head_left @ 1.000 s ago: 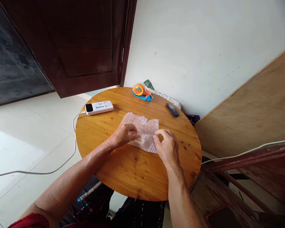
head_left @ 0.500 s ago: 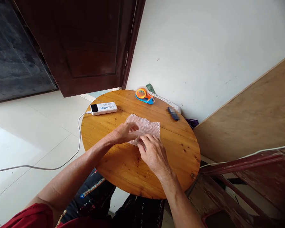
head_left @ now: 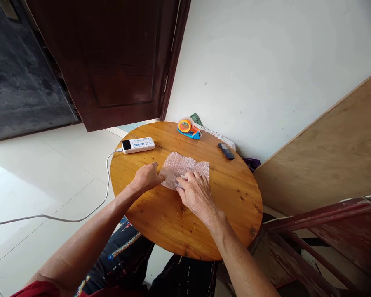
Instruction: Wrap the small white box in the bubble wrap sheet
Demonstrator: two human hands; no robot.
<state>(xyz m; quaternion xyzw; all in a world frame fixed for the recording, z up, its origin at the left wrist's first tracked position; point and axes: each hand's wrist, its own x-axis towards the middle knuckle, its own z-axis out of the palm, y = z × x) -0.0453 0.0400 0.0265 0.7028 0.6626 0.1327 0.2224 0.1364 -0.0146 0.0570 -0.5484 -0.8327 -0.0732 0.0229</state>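
A sheet of pinkish, clear bubble wrap [head_left: 181, 164] lies on the round wooden table [head_left: 160, 220]. At its left edge is my left hand [head_left: 146, 177], thumb and fingers apart, with nothing seen in it. The thumb reaches the sheet's near left corner. My right hand [head_left: 196, 193] rests on the sheet's near right part, fingers curled down over a small, pale object that barely shows at the fingertips. My fingers hide most of it, and its kind cannot be made out.
At the back stands an orange and blue tape dispenser [head_left: 189, 128]. A white power bank [head_left: 138, 145] with a cable [head_left: 107, 181] lies at the left. A dark, blurred item [head_left: 226, 151] and a printed paper strip [head_left: 218, 135] are at the back right, by the wall.
My left hand has moved left, from over the middle of the bubble wrap to its left edge. My right hand has stayed on the sheet, its fingers pressing lower.
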